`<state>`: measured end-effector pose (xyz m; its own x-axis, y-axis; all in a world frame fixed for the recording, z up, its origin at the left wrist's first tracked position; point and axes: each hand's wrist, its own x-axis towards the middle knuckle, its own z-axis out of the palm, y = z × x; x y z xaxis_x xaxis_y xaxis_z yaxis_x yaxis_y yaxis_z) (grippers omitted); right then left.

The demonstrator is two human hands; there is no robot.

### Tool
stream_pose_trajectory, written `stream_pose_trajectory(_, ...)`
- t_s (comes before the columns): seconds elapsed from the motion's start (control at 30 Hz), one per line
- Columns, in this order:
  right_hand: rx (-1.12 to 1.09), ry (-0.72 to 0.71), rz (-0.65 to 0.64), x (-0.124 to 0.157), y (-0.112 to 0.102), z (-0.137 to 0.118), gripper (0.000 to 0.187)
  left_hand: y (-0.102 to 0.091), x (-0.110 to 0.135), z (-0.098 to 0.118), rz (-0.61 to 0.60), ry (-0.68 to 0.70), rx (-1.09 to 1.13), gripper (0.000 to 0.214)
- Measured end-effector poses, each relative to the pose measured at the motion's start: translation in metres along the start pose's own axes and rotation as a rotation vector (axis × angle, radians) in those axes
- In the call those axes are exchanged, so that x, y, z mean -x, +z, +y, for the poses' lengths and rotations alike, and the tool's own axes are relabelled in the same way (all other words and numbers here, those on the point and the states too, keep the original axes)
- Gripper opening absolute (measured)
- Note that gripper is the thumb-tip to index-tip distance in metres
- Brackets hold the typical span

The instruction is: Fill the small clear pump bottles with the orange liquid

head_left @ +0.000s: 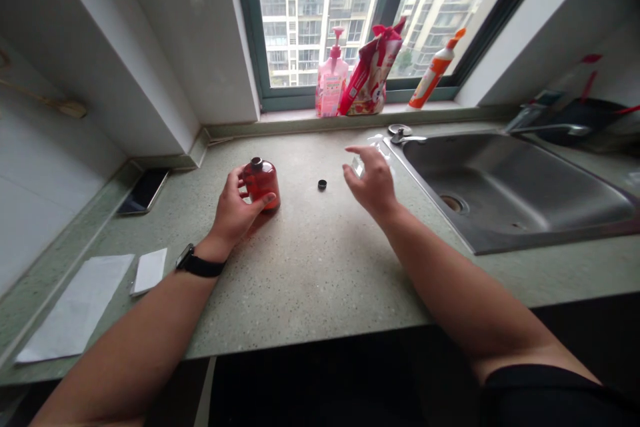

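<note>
My left hand (235, 205) is wrapped around an uncapped red bottle (261, 181), which stands upright on the counter with its dark mouth facing up. A small black bottle cap (322, 184) lies on the counter between my two hands. To the right of the cap, my right hand (373, 180) is raised with thumb and index finger apart. A clear, see-through object (358, 164) shows behind those fingers, partly hidden by the hand. Its kind is too unclear to name, and I cannot tell whether the hand touches it.
A steel sink (525, 180) is set into the counter (300, 280) on the right. On the windowsill stand a pink pump bottle (331, 87), a red bag (373, 73) and an orange-white bottle (434, 73). A phone (145, 191), white paper (75, 307) and a small white box (149, 271) lie left.
</note>
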<state>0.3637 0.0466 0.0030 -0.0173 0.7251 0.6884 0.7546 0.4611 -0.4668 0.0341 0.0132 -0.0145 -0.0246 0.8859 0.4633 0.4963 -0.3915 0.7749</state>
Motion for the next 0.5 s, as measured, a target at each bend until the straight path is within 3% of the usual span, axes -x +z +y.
stream_pose_trajectory(0.1, 0.135, 0.054, 0.132, -0.012, -0.041, 0.017, 0.026, -0.001, 0.001, 0.002, -0.017, -0.030, -0.014, 0.079)
stream_pose_trajectory(0.2, 0.297, 0.316, 0.058, -0.016, -0.063, 0.039, 0.034, -0.002, 0.003, 0.006, -0.046, -0.036, -0.031, 0.080)
stream_pose_trajectory(0.27, 0.404, 0.458, -0.052, -0.016, -0.064, 0.051, 0.047, -0.003, 0.004, 0.009, -0.059, -0.036, -0.043, 0.081)
stream_pose_trajectory(0.33, 0.453, 0.508, -0.146, -0.014, -0.060, 0.058, 0.048, -0.004, 0.005, 0.010, -0.060, -0.039, -0.066, 0.083)
stream_pose_trajectory(0.5, 0.450, 0.427, -0.143, -0.012, -0.051, 0.060, 0.030, -0.006, 0.004, 0.004, -0.090, -0.038, -0.086, 0.089)
